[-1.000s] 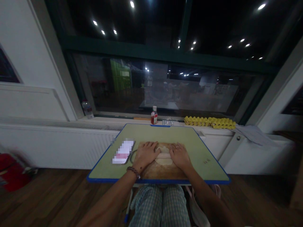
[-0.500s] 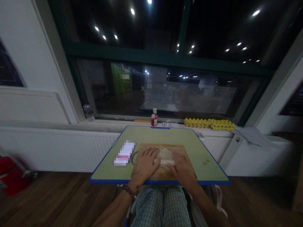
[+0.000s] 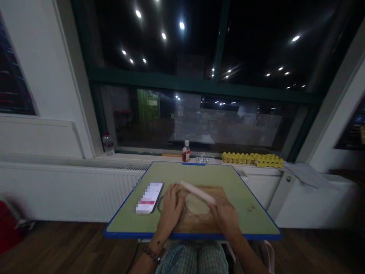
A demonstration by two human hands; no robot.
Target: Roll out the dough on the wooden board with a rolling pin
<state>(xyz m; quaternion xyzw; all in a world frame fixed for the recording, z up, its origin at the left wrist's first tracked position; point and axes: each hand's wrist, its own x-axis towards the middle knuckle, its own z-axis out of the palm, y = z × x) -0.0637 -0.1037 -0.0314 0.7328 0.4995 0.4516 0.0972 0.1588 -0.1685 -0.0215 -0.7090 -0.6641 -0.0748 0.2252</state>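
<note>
A pale rolling pin slants over the wooden board, its far end up and to the left. My right hand is closed round the pin's near right end. Under and in front of the pin, a flat round of dough lies on the board. My left hand is at the board's left side, fingers stretched forward, close to the dough's left edge and the pin's far end. Whether its fingertips touch either one I cannot tell.
The board rests on a green folding table with a blue edge. Left of it lies a phone. Along the windowsill stand a small bottle, yellow egg trays and a clear bottle. A grey cloth drapes at right.
The rolling pin lay level across the dough under both hands. Now it is slanted in my right hand, and my left hand's palm has come off it. The camera has tilted up slightly.
</note>
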